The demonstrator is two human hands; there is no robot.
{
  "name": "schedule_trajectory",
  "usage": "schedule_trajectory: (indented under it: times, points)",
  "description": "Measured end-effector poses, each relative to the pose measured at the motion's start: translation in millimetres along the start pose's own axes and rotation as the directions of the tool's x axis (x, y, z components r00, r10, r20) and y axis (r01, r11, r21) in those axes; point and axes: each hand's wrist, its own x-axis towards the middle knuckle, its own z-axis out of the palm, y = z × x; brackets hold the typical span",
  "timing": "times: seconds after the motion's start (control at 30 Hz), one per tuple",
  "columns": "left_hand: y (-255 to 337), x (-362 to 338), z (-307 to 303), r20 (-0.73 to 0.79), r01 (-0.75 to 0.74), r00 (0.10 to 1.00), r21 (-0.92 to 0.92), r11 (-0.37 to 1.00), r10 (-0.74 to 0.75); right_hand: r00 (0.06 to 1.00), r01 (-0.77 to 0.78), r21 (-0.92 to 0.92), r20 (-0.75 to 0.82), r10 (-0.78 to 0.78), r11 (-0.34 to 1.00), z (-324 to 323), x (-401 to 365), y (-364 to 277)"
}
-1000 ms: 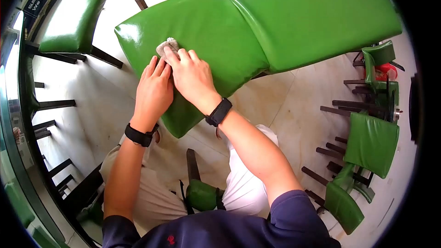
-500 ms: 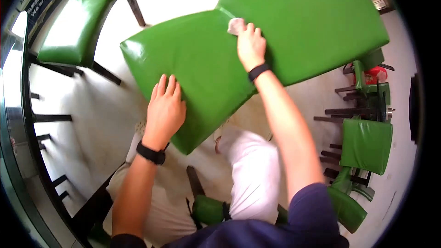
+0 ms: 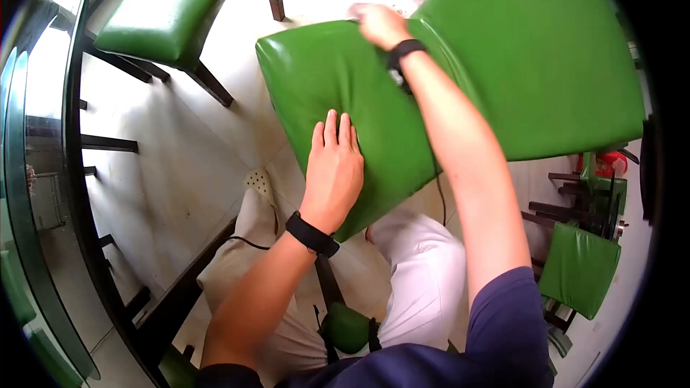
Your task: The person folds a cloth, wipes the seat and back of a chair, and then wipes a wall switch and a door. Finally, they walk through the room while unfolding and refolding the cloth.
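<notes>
Green chair seat [image 3: 338, 72] bears flat left hand [image 3: 334, 165], right hand [image 3: 377, 25] farther back.

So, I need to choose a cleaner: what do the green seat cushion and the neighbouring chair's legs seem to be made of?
Seat cushion: probably vinyl or faux leather over padding. It is glossy, with bright glare and smooth, puffed, rounded edges.
Chair legs: dark, straight and square-edged with a dull finish. They could be painted wood or metal; the view leaves that open.

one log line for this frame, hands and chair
left hand: flat on green seat cushion | right hand: at its far edge by backrest | right grip: unclear
</notes>
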Motion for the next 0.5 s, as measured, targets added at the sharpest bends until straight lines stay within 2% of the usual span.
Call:
schedule_trajectory:
  times: [0.03,0.07,0.13,0.17,0.23,0.27,0.3,0.37,0.43,0.47,0.5]
  points:
    - [-3.4,4.1,-1.3,-0.001,0.003,1.000,0.003,1.000,-0.003,0.996,0.078,0.005,0.052,-0.079,0.997,-0.6,4.1,-36.2]
    - [-6.0,4.7,-1.6,-0.014,0.003,1.000,-0.010,1.000,-0.003,0.975,0.220,0.008,0.016,-0.220,0.976,10.0,8.7,-67.9]
    - [-4.9,0.1,-0.6,-0.021,-0.011,1.000,-0.043,0.999,0.010,0.964,0.261,-0.025,0.068,-0.259,0.965,9.2,4.4,-132.3]
    - [-4.4,1.1,1.2,-0.071,-0.004,0.997,-0.064,0.998,0.000,0.963,0.263,-0.039,0.075,-0.260,0.964,12.2,3.8,-150.5]
    - [-5.0,1.8,-1.2,-0.057,0.006,0.998,-0.107,0.994,-0.013,0.932,0.357,-0.034,0.078,-0.354,0.933,6.0,-9.5,-170.4]
    - [-7.3,2.6,-0.2,-0.059,0.016,0.998,-0.106,0.994,-0.023,0.903,0.428,-0.026,-0.030,-0.428,0.904,13.9,-18.9,-165.8]
    - [-9.9,1.9,1.3,-0.074,0.002,0.997,-0.124,0.992,-0.011,0.884,0.468,0.058,-0.040,-0.466,0.882,7.9,-31.0,-159.4]
    - [-13.0,4.6,-2.4,-0.102,-0.020,0.995,-0.148,0.989,0.005,0.820,0.572,0.068,-0.068,-0.568,0.817,6.8,-47.9,-138.0]
    - [-19.4,3.7,-9.6,-0.144,-0.045,0.990,-0.206,0.977,0.015,0.798,0.602,-0.005,-0.039,-0.602,0.798,-3.4,-77.7,-121.3]
    - [-25.4,4.3,-14.1,-0.138,-0.058,0.990,-0.313,0.948,0.015,0.797,0.600,0.011,-0.092,-0.597,0.800,-5.6,-92.7,-114.6]
    - [-29.4,2.4,-32.7,-0.145,-0.053,0.989,-0.313,0.948,0.008,0.806,0.590,0.071,-0.109,-0.582,0.804,-9.3,-107.5,-109.8]
